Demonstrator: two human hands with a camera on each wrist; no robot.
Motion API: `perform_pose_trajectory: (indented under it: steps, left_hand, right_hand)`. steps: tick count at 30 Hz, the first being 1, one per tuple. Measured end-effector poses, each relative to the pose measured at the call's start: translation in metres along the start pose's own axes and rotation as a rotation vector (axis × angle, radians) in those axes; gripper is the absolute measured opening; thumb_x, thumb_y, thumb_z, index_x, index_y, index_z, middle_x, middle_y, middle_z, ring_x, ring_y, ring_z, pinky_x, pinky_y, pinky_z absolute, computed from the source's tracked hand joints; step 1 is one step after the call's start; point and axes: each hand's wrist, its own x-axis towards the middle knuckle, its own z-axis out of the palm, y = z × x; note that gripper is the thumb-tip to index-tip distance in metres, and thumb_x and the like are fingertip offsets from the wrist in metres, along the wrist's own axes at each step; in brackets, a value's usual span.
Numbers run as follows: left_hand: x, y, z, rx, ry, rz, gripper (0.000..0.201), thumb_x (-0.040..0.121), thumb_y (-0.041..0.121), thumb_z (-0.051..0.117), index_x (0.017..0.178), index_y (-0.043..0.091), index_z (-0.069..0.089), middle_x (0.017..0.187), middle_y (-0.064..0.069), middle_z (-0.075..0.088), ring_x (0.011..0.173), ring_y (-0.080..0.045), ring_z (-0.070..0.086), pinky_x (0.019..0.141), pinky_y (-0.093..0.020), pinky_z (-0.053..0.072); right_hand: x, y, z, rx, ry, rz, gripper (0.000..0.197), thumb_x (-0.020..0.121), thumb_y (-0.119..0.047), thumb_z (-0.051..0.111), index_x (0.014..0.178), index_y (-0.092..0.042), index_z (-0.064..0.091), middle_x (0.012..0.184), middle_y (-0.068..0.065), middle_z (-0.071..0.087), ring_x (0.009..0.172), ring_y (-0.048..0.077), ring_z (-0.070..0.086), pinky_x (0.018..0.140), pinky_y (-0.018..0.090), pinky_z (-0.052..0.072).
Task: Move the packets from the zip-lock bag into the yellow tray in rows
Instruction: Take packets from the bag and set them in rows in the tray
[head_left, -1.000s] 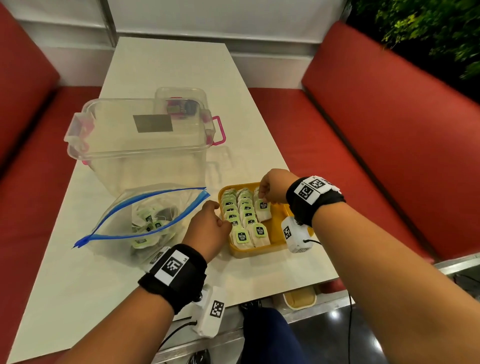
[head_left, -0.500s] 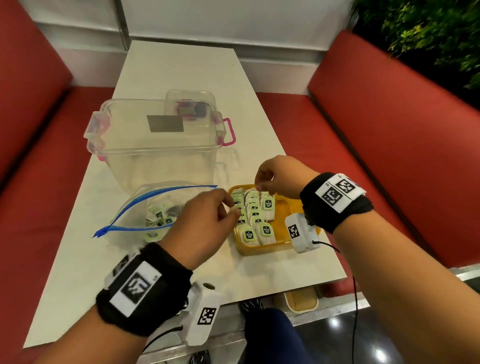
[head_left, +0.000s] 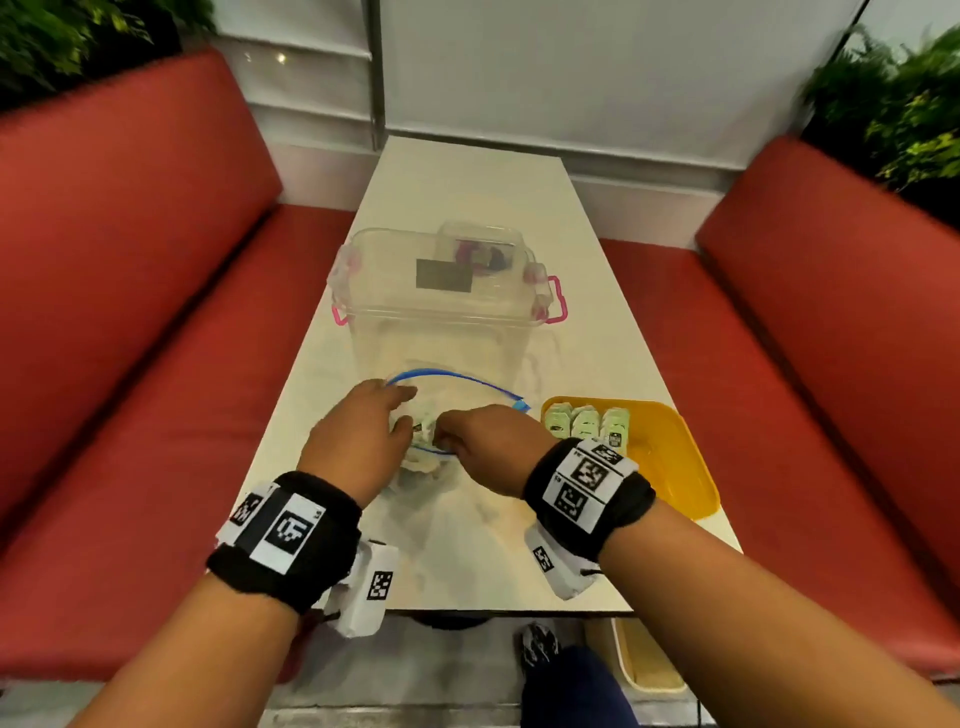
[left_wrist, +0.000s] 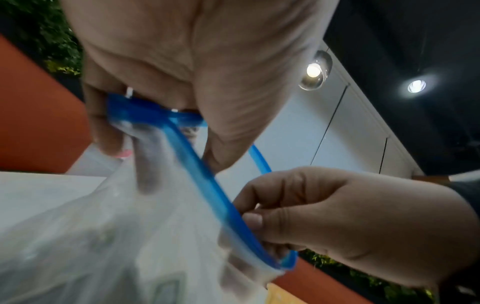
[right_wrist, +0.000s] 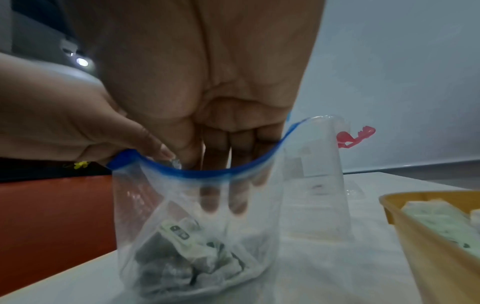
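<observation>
Three rows of packets (head_left: 587, 423) already fill the far end of the tray (head_left: 670, 467), but several remain in the bag (right_wrist: 197, 236), its rim pinched by the left hand (head_left: 358, 441) while the right hand (head_left: 488, 447) reaches in, fingers straight, nothing gripped.
</observation>
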Motion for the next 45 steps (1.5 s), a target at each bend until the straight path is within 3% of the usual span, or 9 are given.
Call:
perform_pose_trajectory:
  steps: [5, 9, 14, 18, 25, 31, 35, 41, 45]
  left_hand:
    - [-0.011, 0.003, 0.001, -0.005, 0.002, 0.081, 0.060, 0.084, 0.008, 0.057, 0.140, 0.024, 0.046, 0.144, 0.005, 0.045, 0.107, -0.022, 0.060, 0.088, -0.032, 0.047]
    - [-0.019, 0.009, 0.000, -0.006, -0.038, 0.145, 0.066, 0.082, 0.004, 0.053, 0.143, 0.026, 0.041, 0.146, 0.008, 0.042, 0.103, -0.022, 0.061, 0.083, -0.029, 0.046]
    - [-0.020, 0.006, -0.003, -0.002, -0.045, 0.194, 0.071, 0.079, 0.002, 0.052, 0.143, 0.031, 0.040, 0.152, 0.018, 0.032, 0.114, -0.016, 0.059, 0.081, -0.025, 0.045]
    - [-0.021, -0.001, -0.005, -0.011, -0.051, 0.174, 0.070, 0.081, 0.003, 0.054, 0.143, 0.030, 0.040, 0.152, 0.020, 0.030, 0.113, -0.015, 0.059, 0.080, -0.020, 0.043]
    - [-0.021, 0.000, -0.011, -0.014, -0.019, 0.165, 0.069, 0.080, 0.000, 0.050, 0.143, 0.028, 0.041, 0.152, 0.018, 0.032, 0.105, -0.016, 0.061, 0.078, -0.026, 0.047]
    - [-0.019, -0.004, -0.007, -0.025, -0.015, 0.162, 0.067, 0.079, 0.003, 0.054, 0.141, 0.028, 0.043, 0.150, 0.022, 0.032, 0.085, -0.015, 0.061, 0.068, -0.025, 0.043]
    - [-0.019, -0.005, -0.005, -0.033, -0.009, 0.163, 0.069, 0.077, 0.003, 0.056, 0.140, 0.029, 0.043, 0.149, 0.022, 0.034, 0.073, -0.010, 0.049, 0.069, -0.029, 0.048]
    - [-0.015, -0.007, -0.004, -0.041, 0.006, 0.125, 0.070, 0.079, 0.007, 0.061, 0.144, 0.023, 0.041, 0.149, 0.012, 0.036, 0.093, -0.022, 0.062, 0.075, -0.029, 0.046]
    - [-0.008, -0.010, -0.010, -0.056, 0.050, 0.088, 0.072, 0.076, 0.002, 0.059, 0.144, 0.020, 0.040, 0.149, 0.008, 0.036, 0.089, -0.022, 0.061, 0.078, -0.031, 0.047]
  right_hand:
    - [0.016, -0.006, 0.002, -0.135, -0.130, 0.077, 0.020, 0.094, -0.004, 0.044, 0.106, -0.005, 0.059, 0.083, 0.005, 0.057, 0.090, 0.029, 0.056, 0.072, 0.032, 0.040]
    - [0.033, -0.021, 0.011, -0.060, -0.114, 0.062, 0.027, 0.096, -0.011, 0.048, 0.118, -0.003, 0.060, 0.115, 0.015, 0.063, 0.109, 0.030, 0.057, 0.088, 0.031, 0.041]
    - [0.053, -0.028, 0.042, -0.099, -0.186, 0.156, 0.031, 0.089, -0.018, 0.054, 0.120, -0.015, 0.055, 0.122, 0.007, 0.059, 0.110, 0.028, 0.058, 0.094, 0.038, 0.047]
    - [0.057, -0.030, 0.046, -0.108, -0.127, 0.172, 0.035, 0.089, -0.022, 0.055, 0.123, -0.016, 0.052, 0.119, 0.005, 0.056, 0.108, 0.027, 0.058, 0.090, 0.040, 0.048]
    - [0.054, -0.029, 0.036, -0.064, -0.099, 0.114, 0.019, 0.092, -0.016, 0.049, 0.097, -0.010, 0.066, 0.102, 0.009, 0.066, 0.095, 0.029, 0.062, 0.077, 0.032, 0.044]
    - [0.047, -0.018, 0.028, -0.022, -0.073, 0.106, 0.008, 0.084, -0.018, 0.059, 0.079, -0.012, 0.061, 0.067, 0.000, 0.053, 0.072, 0.023, 0.052, 0.063, 0.028, 0.036]
    - [0.039, -0.016, 0.022, 0.040, -0.040, 0.118, 0.012, 0.085, -0.017, 0.061, 0.076, -0.010, 0.058, 0.071, 0.005, 0.054, 0.070, 0.023, 0.051, 0.060, 0.027, 0.035]
    - [0.021, -0.025, 0.001, 0.120, 0.072, 0.053, 0.020, 0.085, -0.022, 0.065, 0.092, -0.004, 0.069, 0.085, 0.010, 0.068, 0.080, 0.024, 0.059, 0.065, 0.026, 0.036]
    - [0.001, -0.021, -0.015, 0.227, 0.228, 0.018, 0.012, 0.083, -0.019, 0.067, 0.088, -0.009, 0.071, 0.081, 0.006, 0.068, 0.072, 0.017, 0.053, 0.061, 0.025, 0.036]
